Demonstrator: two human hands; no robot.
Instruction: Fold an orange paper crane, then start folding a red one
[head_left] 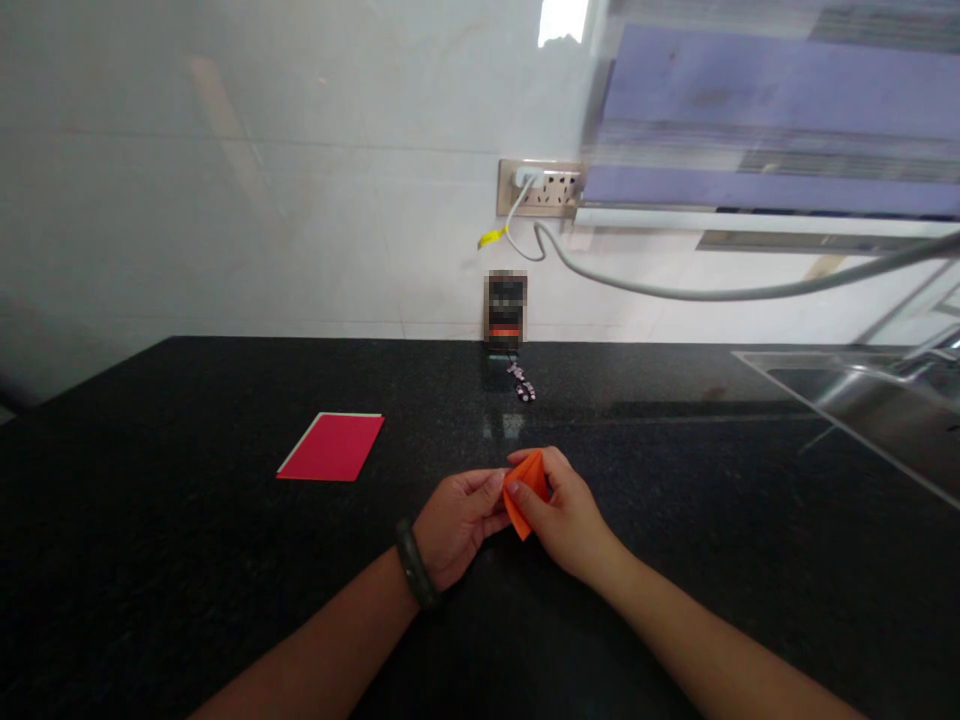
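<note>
A folded piece of orange paper (527,478) is held up between both hands, its lower end narrowing to a point. My right hand (564,515) grips it from the right, thumb pressed on its face. On the left edge of the paper, my left hand (463,515) pinches with thumb and fingers, and a dark bangle (415,565) circles that wrist. To the left on the counter lies a stack of square paper (331,448), red on top with a pale edge showing beneath.
The black counter (187,580) meets a pale wall. A phone-like object (505,310), its face blurred, leans there with a beaded strap (523,385). A metal sink (885,400) lies right. A grey cable (675,293) runs from the wall socket (551,190).
</note>
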